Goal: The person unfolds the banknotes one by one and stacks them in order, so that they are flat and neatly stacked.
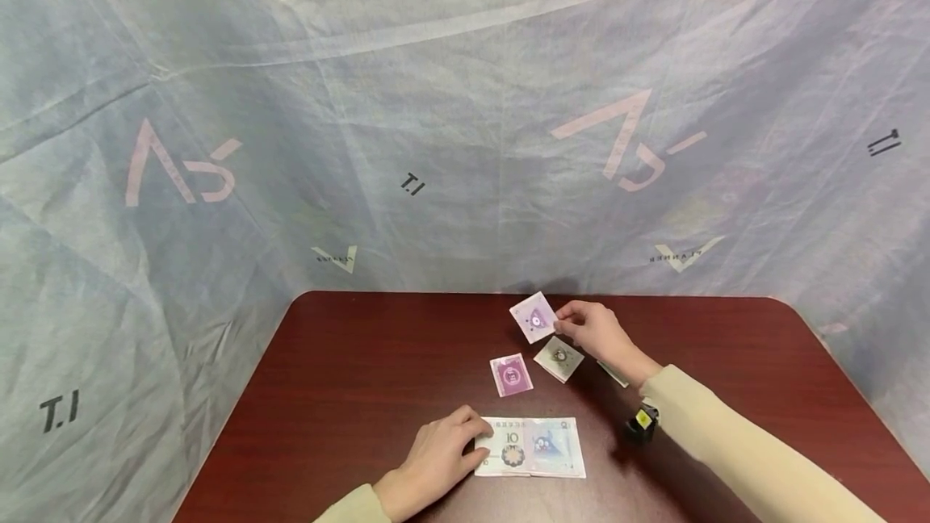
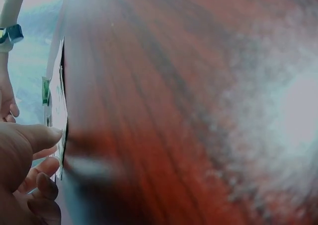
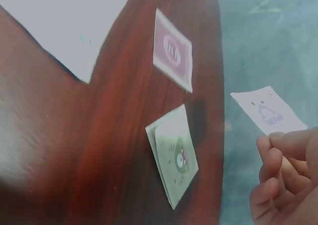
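My right hand pinches a small square paper note with a purple cartoon print by its edge, held above the table's far side. In the right wrist view, thumb and forefinger meet at the corner of this purple note. My left hand rests on the left end of a play banknote marked 10, which lies flat near the front. In the left wrist view the thumb of the left hand touches that banknote, seen almost edge-on.
A magenta folded note and a greenish folded note lie between the hands. Part of another pale paper shows under the right forearm. Grey printed cloth hangs behind the dark red table.
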{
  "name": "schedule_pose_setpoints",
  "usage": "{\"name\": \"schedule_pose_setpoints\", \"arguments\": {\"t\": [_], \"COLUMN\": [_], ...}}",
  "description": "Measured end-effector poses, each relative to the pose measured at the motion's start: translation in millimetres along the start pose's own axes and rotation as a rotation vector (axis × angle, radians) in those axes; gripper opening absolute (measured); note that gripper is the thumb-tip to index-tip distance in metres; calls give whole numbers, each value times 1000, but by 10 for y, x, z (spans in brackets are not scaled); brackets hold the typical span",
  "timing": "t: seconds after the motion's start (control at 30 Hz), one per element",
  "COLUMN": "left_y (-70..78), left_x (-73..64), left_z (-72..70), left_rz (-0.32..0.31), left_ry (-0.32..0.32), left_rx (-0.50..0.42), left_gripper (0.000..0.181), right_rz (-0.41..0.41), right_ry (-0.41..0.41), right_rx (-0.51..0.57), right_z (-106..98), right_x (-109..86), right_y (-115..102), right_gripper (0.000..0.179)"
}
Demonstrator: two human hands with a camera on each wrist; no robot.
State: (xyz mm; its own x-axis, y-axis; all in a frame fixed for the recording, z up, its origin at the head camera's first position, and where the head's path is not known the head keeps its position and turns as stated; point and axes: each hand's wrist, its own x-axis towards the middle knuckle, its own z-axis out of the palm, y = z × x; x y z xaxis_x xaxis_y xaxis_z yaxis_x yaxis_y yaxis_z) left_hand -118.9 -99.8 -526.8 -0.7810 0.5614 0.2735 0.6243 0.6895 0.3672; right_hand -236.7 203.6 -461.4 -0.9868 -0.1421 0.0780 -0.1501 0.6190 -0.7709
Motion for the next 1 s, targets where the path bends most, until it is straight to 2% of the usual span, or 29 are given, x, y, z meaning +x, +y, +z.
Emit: {"name": "schedule_pose_setpoints", "arguments": {"t": [0.13,0.4,0.6,0.7,0.8,0.87,1.0], "left_y": [8,-3,8,37,78,106,154], "left_x": [-18,-51,18,105,223,311,455], "left_z": [14,39,27,1,-33,-50,-62], "left_rz": [6,30,24,-11,-81,-141,-307], "left_ry": [15,55,151,200,232,247,245], "left_rx": [13,20,-24,-102,-216,-320,-564], "left_gripper": [19,17,10,6,5,4,7], "right_rz": [56,151,133,111,93,84,95], "right_ry": [-42,-149,-219,-258,-286,-299,-305], "right_rx": [130,464,543,547,562,573,600], "right_z": [-18,-60,6,62,122,157,219], "right_x": [-128,-366,-514,-576,-625,-653,-703], "right_y": [-31,-37,7,25,25,16,-23], "right_gripper": [14,28,27,24,23,24,28]}}
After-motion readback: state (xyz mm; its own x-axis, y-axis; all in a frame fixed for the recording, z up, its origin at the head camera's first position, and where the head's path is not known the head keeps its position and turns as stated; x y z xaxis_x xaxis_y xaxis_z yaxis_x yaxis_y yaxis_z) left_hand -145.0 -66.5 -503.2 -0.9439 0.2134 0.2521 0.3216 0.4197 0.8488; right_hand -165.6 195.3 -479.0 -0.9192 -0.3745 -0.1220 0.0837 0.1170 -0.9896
